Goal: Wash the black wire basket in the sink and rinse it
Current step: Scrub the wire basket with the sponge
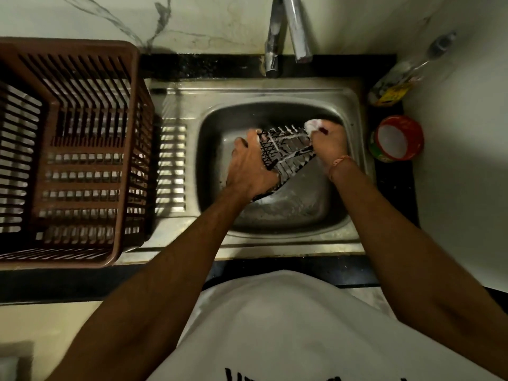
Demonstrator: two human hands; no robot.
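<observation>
Nearest the camera: a white shirt (pixel 275 325) with dark print at its lower edge, and two bare forearms reaching forward over the black counter edge (pixel 275 264) into the steel sink (pixel 275 243).

Left hand (pixel 251 167): fingers curled over the left edge of the basket (pixel 286 151), gripping it; back of the hand faces up, fingertips partly hidden behind the wire.

Basket: black wire, held tilted inside the sink bowl, above the bowl floor, between the two hands. White foam streaks its wires. Its lower corner shows just below the left wrist.

Right hand (pixel 328 141): closed around a foamy white scrubber (pixel 313 125), which is pressed to the basket's upper right corner. A thin orange thread band (pixel 339 162) sits on this wrist. How exactly the fingers lie round the scrubber cannot be told; the area is blurred.

Foam lies on the bowl floor (pixel 277 213) nearer the camera.

Left of the bowl: ribbed draining board (pixel 171 166), and on it a brown slatted plastic crate (pixel 74 149).

Right of the sink: a red round tub (pixel 397 138) with white contents; beyond it a clear bottle (pixel 398 81) with a yellow label, leaning against the wall.

Farthest: chrome tap (pixel 288 34) at the back rim, against a marbled wall (pixel 192 20); no water stream visible at the spout.
</observation>
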